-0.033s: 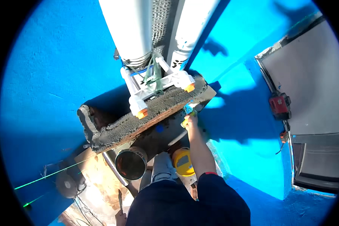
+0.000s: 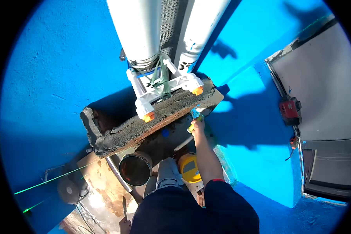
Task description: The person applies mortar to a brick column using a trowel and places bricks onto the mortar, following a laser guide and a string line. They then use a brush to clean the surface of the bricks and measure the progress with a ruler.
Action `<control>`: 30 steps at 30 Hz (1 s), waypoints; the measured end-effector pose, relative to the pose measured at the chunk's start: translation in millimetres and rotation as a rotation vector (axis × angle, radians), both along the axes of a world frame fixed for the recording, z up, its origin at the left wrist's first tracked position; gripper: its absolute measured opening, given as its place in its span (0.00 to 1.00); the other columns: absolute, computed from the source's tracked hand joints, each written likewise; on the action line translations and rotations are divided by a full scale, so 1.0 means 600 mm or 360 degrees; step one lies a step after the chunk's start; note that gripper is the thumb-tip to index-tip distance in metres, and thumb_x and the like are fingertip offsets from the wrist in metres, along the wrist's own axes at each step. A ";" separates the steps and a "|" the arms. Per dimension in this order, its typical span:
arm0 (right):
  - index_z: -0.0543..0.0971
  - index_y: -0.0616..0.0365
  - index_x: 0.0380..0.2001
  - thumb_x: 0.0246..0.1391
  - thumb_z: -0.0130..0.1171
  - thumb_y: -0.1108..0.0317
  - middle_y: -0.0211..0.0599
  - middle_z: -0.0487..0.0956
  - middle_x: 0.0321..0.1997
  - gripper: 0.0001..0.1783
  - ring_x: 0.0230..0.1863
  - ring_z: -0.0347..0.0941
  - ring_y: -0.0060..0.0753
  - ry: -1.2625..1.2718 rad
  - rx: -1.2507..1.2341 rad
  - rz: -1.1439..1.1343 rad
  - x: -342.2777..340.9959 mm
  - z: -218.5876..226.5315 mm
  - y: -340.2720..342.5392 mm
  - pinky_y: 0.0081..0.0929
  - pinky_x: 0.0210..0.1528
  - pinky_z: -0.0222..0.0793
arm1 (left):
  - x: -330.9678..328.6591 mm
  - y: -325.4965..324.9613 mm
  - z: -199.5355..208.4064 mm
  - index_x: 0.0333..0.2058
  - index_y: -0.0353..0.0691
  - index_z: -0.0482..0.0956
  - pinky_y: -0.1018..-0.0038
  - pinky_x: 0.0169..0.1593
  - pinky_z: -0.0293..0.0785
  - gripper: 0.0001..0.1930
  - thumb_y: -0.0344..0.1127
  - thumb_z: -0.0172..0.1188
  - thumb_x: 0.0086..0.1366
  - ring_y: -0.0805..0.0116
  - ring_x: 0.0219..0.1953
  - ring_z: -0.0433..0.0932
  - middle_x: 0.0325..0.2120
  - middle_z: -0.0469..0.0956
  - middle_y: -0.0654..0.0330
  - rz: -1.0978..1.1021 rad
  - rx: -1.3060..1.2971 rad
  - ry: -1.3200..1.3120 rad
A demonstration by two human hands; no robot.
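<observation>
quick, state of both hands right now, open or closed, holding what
Left hand: not in view, so it cannot be told.
Right hand: closed, holding a small yellow-handled tool with a blue-smeared head.

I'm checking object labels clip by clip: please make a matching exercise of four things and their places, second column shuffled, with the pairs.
Things
1. yellow-handled tool with a blue-smeared head
2. open round bucket, dark inside
3. boxy red-and-black device
4. white plastic fittings with orange ends

Places
A. at the edge of the smooth grey panel
B. just below the thick white pipes in the picture
C. in the right hand
D. left of the round yellow container

Pairs: 1-C, 2-D, 3-A, 4-B
</observation>
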State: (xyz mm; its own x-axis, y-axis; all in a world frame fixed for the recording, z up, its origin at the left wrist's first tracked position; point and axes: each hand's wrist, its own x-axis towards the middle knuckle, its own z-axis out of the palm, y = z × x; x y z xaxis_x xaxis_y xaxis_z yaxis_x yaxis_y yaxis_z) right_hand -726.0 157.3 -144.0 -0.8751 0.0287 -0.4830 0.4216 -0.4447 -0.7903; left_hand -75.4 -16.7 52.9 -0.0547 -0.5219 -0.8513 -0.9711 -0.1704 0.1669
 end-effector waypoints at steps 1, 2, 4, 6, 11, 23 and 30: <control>0.70 0.51 0.31 0.27 0.57 0.88 0.28 0.71 0.28 0.24 0.29 0.69 0.30 -0.0069 -0.0048 0.0030 0.016 0.014 -0.015 0.30 0.27 0.66 | 0.015 0.010 0.003 0.30 0.35 0.77 0.71 0.28 0.66 0.07 0.31 0.58 0.53 0.78 0.24 0.67 0.17 0.69 0.59 0.0024 -0.0012 -0.0007; 0.70 0.51 0.31 0.27 0.57 0.88 0.28 0.71 0.28 0.24 0.29 0.69 0.30 -0.0054 -0.0036 0.0022 0.021 0.011 -0.009 0.30 0.27 0.66 | 0.016 0.011 -0.002 0.30 0.35 0.77 0.71 0.28 0.67 0.07 0.31 0.58 0.53 0.78 0.24 0.67 0.17 0.69 0.59 0.0005 -0.0001 0.0011; 0.70 0.51 0.32 0.29 0.56 0.89 0.29 0.71 0.28 0.25 0.29 0.69 0.29 -0.0058 0.0056 0.0004 0.036 -0.011 0.001 0.28 0.26 0.67 | 0.028 0.011 -0.017 0.30 0.35 0.77 0.71 0.28 0.67 0.07 0.32 0.58 0.53 0.78 0.25 0.67 0.17 0.69 0.59 -0.0039 -0.0003 0.0055; 0.69 0.51 0.34 0.32 0.55 0.92 0.30 0.72 0.29 0.25 0.29 0.71 0.28 -0.0176 -0.0018 -0.0045 0.089 -0.005 -0.040 0.25 0.27 0.69 | 0.076 0.028 -0.029 0.29 0.35 0.77 0.71 0.29 0.67 0.06 0.32 0.58 0.53 0.78 0.25 0.67 0.17 0.69 0.58 -0.0046 -0.0053 0.0071; 0.69 0.52 0.33 0.32 0.56 0.91 0.29 0.72 0.33 0.25 0.32 0.72 0.27 -0.0213 -0.0314 0.0066 0.227 0.001 -0.120 0.23 0.26 0.70 | 0.104 0.064 -0.005 0.29 0.36 0.77 0.70 0.29 0.67 0.07 0.32 0.60 0.53 0.77 0.24 0.67 0.17 0.70 0.58 -0.0065 -0.0129 0.0007; 0.67 0.51 0.34 0.33 0.57 0.91 0.27 0.69 0.33 0.25 0.33 0.70 0.26 -0.0393 -0.0638 0.0471 0.560 0.052 -0.332 0.20 0.28 0.72 | 0.227 0.067 0.036 0.23 0.37 0.72 0.75 0.14 0.58 0.01 0.26 0.53 0.51 0.75 0.11 0.63 0.12 0.66 0.62 0.0472 0.0074 0.0140; 0.67 0.51 0.34 0.43 0.58 0.83 0.30 0.70 0.30 0.17 0.30 0.71 0.28 -0.0455 -0.0438 0.0736 0.692 0.061 -0.400 0.19 0.25 0.70 | 0.299 0.107 0.033 0.22 0.35 0.71 0.74 0.14 0.60 0.02 0.26 0.54 0.51 0.73 0.11 0.66 0.11 0.67 0.61 0.0608 0.0069 0.0085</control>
State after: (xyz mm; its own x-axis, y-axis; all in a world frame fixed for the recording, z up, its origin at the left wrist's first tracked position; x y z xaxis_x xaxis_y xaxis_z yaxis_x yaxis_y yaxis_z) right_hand -310.5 -82.5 -107.6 -0.6015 -0.4825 -0.6367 0.7984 -0.3368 -0.4991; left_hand 103.9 47.4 72.5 0.0922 -0.4769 -0.8741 -0.8265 -0.5263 0.2000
